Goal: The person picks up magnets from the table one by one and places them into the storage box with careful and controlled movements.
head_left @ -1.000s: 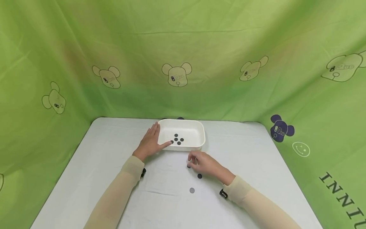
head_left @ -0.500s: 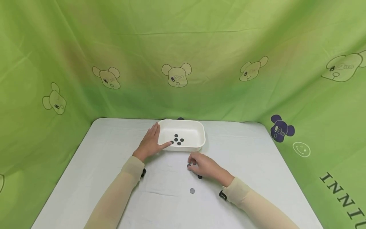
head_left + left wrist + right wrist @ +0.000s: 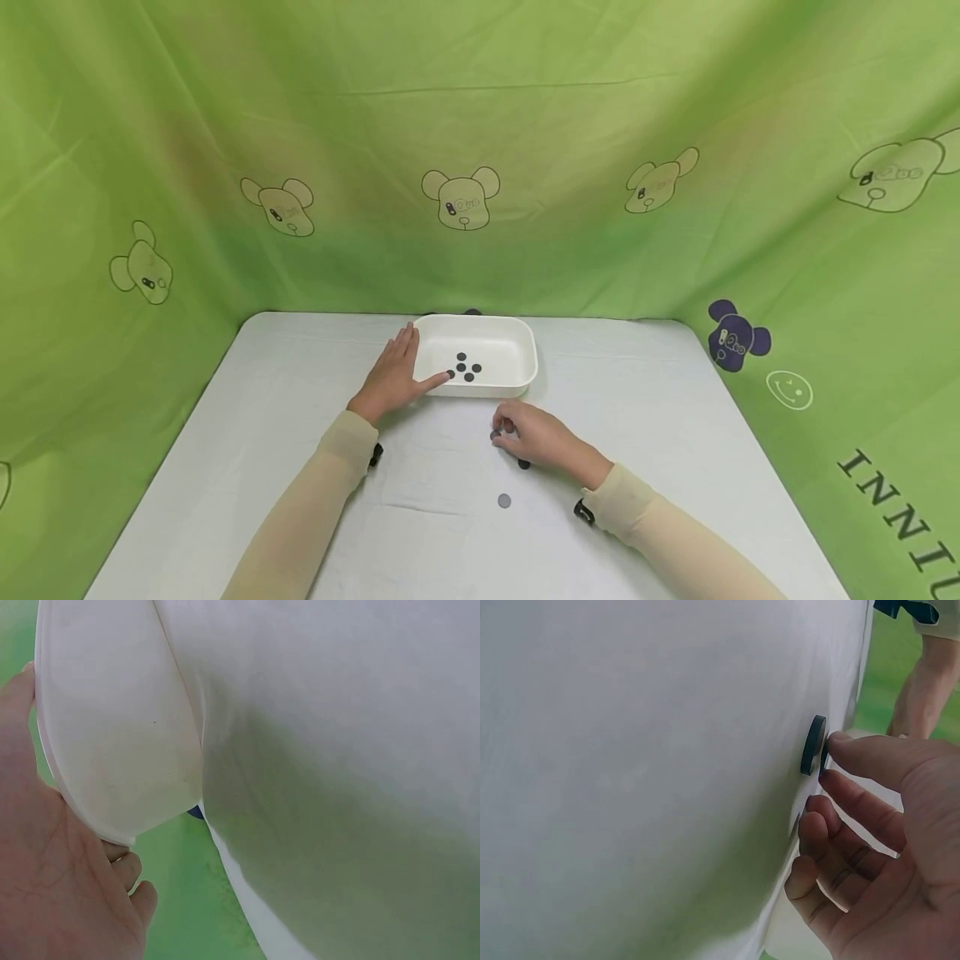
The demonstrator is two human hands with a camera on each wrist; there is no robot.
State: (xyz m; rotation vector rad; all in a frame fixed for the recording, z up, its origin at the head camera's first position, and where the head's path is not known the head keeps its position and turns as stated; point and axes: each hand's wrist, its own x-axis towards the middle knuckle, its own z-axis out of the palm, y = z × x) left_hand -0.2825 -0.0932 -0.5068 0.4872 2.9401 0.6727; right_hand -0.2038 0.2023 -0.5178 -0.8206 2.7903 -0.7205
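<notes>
- Your left hand (image 3: 388, 375) rests against the left end of the white tray (image 3: 483, 391), fingers straight along the wall and thumb lying over the near rim; it isn't curled round anything.
- Your right hand (image 3: 542, 437), in front of the tray, pinches a dark disc (image 3: 495, 435) between thumb and index finger, low over the table (image 3: 637, 408).
- A loose black disc (image 3: 524, 465) lies farther from the tray than the pinched one, partly covered by that same hand.
- A grey disc (image 3: 504, 501) lies farthest from the tray, on your side.
- Inside the tray, five small discs (image 3: 461, 367) sit clustered left of its middle; your left thumb partly covers one.
- Green cloth (image 3: 465, 108) with bear-head prints hangs behind the tray.
</notes>
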